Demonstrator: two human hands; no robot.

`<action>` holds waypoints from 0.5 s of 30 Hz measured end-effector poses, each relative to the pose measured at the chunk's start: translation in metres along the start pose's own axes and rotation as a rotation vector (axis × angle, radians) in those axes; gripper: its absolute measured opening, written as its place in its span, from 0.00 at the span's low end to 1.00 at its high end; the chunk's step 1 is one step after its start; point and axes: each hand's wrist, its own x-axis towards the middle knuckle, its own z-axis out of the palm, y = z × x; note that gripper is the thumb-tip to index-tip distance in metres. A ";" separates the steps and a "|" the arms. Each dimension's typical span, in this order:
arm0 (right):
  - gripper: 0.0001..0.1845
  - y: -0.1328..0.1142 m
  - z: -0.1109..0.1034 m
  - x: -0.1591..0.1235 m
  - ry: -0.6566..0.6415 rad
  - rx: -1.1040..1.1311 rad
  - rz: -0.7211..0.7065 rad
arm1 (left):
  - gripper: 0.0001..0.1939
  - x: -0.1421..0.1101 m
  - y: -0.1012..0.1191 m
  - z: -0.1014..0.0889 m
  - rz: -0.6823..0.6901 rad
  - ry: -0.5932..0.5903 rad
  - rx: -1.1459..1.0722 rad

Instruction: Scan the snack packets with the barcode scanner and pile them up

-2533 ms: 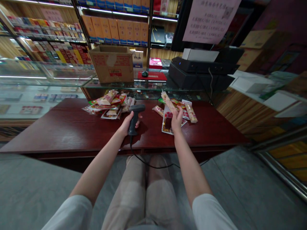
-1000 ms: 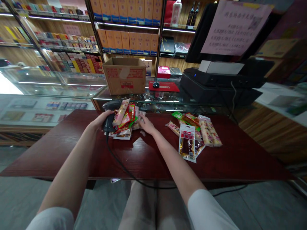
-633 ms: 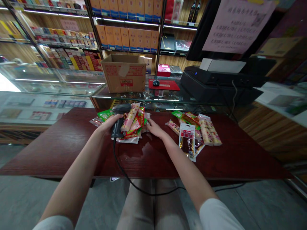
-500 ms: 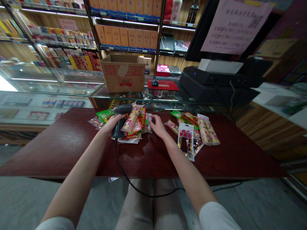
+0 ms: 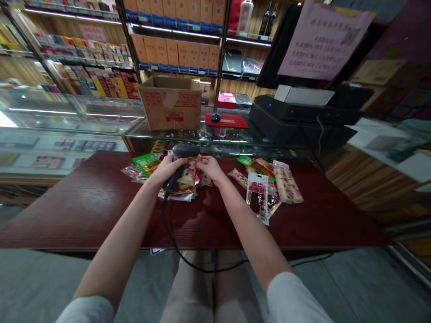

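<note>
My left hand (image 5: 167,169) is wrapped round the handle of a black barcode scanner (image 5: 186,150), whose head is over the left pile of packets. At the scanner's right, the fingers of my right hand (image 5: 211,168) are closed at the upper end of a clear-wrapped snack bar (image 5: 189,174) with pink and dark bits. The scanner partly covers this bar. Beneath and around both hands lie several snack packets, among them a green packet (image 5: 147,163) on the left. To the right is a second pile, with a white-and-brown packet (image 5: 257,197) and pale bars (image 5: 287,181).
The dark red table (image 5: 101,211) carries both piles. Behind it, a glass counter bears an open cardboard box (image 5: 173,105), a red mat (image 5: 237,120) and black equipment (image 5: 289,117). The scanner's cable (image 5: 175,244) hangs over the table's front edge.
My right hand has moved left from a packet on the pile to the snack bar's upper end. The scanner, in my left hand, has shifted right and now covers part of the bar.
</note>
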 end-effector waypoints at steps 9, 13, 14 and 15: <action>0.27 0.007 -0.027 -0.030 -0.047 0.232 0.049 | 0.17 0.001 0.008 0.026 -0.024 -0.033 -0.289; 0.29 0.013 -0.056 -0.039 0.043 0.407 0.059 | 0.18 -0.005 0.012 0.031 -0.044 -0.048 -0.317; 0.29 0.012 -0.066 -0.042 0.051 0.461 0.061 | 0.19 -0.007 0.013 0.031 -0.053 -0.053 -0.312; 0.29 0.011 -0.076 -0.045 0.052 0.514 0.058 | 0.19 -0.009 0.015 0.031 -0.053 -0.061 -0.304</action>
